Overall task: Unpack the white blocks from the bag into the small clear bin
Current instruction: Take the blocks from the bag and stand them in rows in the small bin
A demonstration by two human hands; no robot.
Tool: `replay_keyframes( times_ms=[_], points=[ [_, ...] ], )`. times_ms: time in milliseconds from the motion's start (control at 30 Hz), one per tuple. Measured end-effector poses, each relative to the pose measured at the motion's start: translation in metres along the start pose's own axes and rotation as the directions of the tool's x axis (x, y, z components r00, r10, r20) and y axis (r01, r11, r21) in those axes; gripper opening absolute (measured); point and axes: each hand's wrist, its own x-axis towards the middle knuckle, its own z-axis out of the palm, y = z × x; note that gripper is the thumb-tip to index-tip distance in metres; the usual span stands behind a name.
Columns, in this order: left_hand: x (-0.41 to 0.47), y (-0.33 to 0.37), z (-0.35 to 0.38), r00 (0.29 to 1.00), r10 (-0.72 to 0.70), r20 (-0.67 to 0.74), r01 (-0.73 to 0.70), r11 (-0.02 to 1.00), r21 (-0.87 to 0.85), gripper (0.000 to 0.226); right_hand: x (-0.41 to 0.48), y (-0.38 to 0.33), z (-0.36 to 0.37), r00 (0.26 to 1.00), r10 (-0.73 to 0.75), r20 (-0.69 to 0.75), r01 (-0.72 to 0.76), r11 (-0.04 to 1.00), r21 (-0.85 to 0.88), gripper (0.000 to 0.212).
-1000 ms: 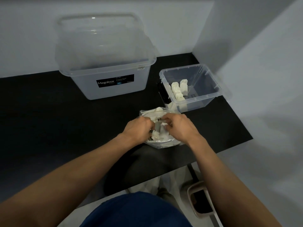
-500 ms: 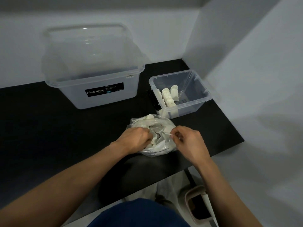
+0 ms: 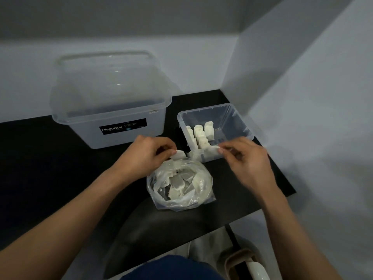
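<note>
A clear plastic bag lies open on the black table, with several white blocks inside. My left hand is above the bag's far left edge and pinches one white block at its fingertips. My right hand is blurred; it hovers at the near wall of the small clear bin and pinches another white block. Several white blocks stand in rows in the bin's left part.
A large clear lidded box with a black Megabox label stands at the back left. Grey walls close the back and right. The table's near edge runs just behind the bag; a chair and my lap are below it.
Both hands have lifted out of the bag and moved away from me, each with a white block. The right hand has reached the small bin's near wall. The camera view has shifted.
</note>
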Motion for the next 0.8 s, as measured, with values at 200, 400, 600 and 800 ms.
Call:
replay_keyframes(
  times_ms=[200,400,600,800],
  points=[
    [0.039,0.019,-0.015,0.966,0.237,-0.106,-0.206,0.947,0.246,0.017,0.071,0.026,-0.028,0.995,0.035,-0.09,-0.046,0.991,-0.123,0.017],
    [0.084,0.044,-0.023,0.956,0.264,-0.13,-0.21,0.921,0.327,0.018,0.138,0.059,0.002,0.986,0.058,0.155,-0.002,0.941,-0.338,0.017],
    [0.106,0.048,-0.013,0.978,0.179,-0.104,-0.129,0.919,0.372,0.016,0.176,0.075,0.048,0.83,0.192,0.523,0.089,0.881,-0.465,0.02],
    [0.12,0.047,0.001,0.991,0.105,-0.081,-0.067,0.921,0.383,0.017,0.192,0.092,0.078,0.824,0.197,0.531,0.118,0.857,-0.501,0.022]
  ],
)
